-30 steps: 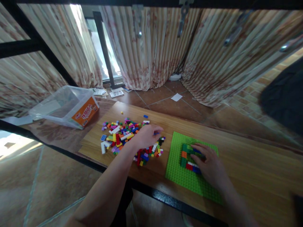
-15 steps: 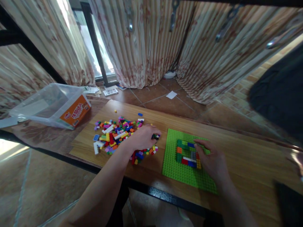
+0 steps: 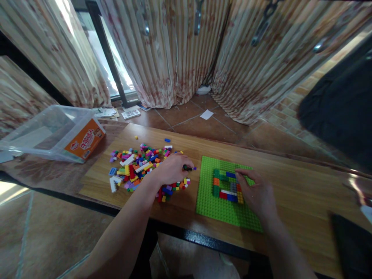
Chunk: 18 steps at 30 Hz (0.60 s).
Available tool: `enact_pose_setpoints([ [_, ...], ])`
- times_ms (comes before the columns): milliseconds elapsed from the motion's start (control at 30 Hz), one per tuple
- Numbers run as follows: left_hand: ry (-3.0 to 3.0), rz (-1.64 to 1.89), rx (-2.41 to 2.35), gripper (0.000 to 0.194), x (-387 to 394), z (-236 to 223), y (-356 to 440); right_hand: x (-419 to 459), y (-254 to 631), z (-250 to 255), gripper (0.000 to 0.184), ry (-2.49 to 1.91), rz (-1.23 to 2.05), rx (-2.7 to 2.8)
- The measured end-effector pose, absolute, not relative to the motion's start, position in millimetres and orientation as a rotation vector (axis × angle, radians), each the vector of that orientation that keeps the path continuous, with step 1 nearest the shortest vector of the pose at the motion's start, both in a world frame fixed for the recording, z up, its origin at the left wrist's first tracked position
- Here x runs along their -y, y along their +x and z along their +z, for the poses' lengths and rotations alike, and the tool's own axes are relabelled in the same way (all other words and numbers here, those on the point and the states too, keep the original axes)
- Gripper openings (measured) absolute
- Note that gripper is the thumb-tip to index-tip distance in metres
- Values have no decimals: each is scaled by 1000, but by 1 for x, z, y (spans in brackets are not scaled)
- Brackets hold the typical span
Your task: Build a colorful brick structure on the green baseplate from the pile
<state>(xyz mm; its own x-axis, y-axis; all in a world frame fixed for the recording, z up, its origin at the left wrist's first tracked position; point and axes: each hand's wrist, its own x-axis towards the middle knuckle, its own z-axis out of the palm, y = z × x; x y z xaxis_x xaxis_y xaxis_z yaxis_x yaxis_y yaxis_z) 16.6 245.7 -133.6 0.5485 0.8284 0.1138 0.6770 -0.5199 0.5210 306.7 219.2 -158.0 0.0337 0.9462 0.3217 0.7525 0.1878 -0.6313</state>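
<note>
My left hand (image 3: 174, 169) rests at the right side of a heap of loose toy bricks (image 3: 142, 167), its fingers curled down round a few small dark bricks (image 3: 187, 167). Exactly what is between those fingertips is hidden. A green studded baseplate (image 3: 206, 201) lies to the right of the heap. On it stands a low ring of green, orange, red, white, grey, yellow and blue bricks. My right hand (image 3: 258, 193) reaches over the plate's right side, thumb and forefinger closed at the right end of a blue brick (image 3: 230, 175) on the ring's far side.
A clear plastic box (image 3: 55, 143) with an orange label stands left of the wooden board (image 3: 293, 193). A single blue brick (image 3: 167, 140) and a small yellow piece (image 3: 136, 137) lie behind the heap. A dark flat object (image 3: 348, 244) is at the right front.
The whole view has shifted slightly, so things appear a little farther left. Both hands keep almost the same places over the heap and the baseplate; the ring of bricks looks unchanged.
</note>
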Motion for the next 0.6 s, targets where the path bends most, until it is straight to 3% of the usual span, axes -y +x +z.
enact_pose_setpoints([
  [600,2360,477,-1293,29,-246,-134,21,-215,304,-161,25,-1559,326,1820],
])
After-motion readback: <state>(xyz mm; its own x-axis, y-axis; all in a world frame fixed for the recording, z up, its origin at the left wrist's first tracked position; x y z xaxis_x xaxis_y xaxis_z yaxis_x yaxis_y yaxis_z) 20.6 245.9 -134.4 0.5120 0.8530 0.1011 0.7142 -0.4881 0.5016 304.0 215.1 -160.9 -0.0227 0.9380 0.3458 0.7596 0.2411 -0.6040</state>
